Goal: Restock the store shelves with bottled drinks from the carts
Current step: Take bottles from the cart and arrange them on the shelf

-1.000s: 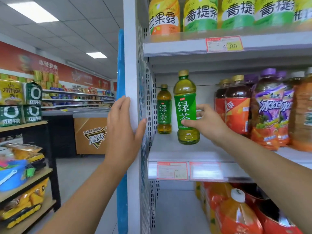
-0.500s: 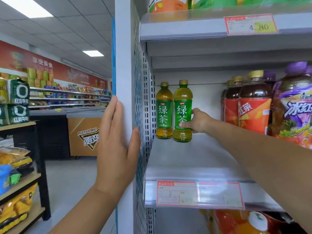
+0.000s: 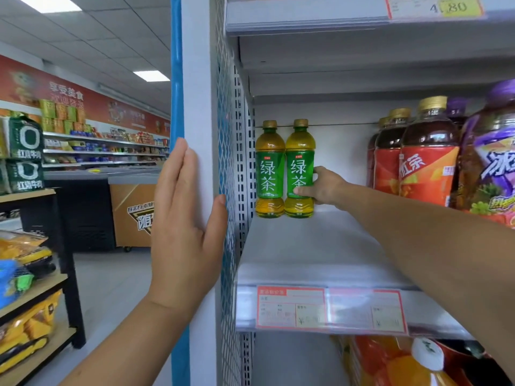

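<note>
Green tea bottle (image 3: 299, 168) stood upright at the back of the shelf (image 3: 320, 246), my right grip (image 3: 323, 188) clamped round its lower label: thumb across the front, fingers hidden behind. Immediately left of that grip, a second green tea bottle (image 3: 269, 168) touched the held one. I read this as packing the row tight from the back corner. Right arm was stretched deep into the bay. Left grip (image 3: 184, 232) lay flat and unclenched on the shelf upright (image 3: 198, 93), holding nothing, probably bracing the reach. Red tea bottles (image 3: 426, 162) sat well right of the right grip.
</note>
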The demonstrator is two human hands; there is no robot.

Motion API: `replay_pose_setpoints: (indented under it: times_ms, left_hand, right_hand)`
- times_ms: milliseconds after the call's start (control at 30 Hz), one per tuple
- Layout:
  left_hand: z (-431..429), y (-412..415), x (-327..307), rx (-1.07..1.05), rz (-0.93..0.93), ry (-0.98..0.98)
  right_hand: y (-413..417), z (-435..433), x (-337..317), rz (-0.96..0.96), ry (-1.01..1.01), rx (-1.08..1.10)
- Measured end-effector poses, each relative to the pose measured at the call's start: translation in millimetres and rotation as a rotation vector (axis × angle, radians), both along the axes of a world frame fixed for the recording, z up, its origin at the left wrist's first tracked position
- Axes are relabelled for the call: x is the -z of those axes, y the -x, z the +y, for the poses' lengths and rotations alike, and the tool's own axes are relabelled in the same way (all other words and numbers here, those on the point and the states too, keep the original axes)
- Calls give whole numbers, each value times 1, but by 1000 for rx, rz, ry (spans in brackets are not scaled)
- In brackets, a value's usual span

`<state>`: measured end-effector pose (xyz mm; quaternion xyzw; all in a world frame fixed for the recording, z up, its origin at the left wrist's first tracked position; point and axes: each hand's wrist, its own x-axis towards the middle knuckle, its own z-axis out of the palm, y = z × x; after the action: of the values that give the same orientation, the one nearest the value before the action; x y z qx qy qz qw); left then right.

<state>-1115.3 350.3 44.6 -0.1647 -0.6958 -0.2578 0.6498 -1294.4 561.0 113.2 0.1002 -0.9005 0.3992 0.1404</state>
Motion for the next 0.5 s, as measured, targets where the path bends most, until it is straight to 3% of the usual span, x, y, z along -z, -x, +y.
replay_pose_setpoints:
  times_ms: [133,367,500]
  left_hand:
    - [0,-3,-2,-41,-19,3]
    - [17,-35,6,-134,-54,60]
    - [61,-87,56,95,-132,235]
  right_hand:
    - [-41,6,-6,32,-144,22]
    - [-202,43,9,514,-63,-222]
    - [-290,90,61,318,-46,-349]
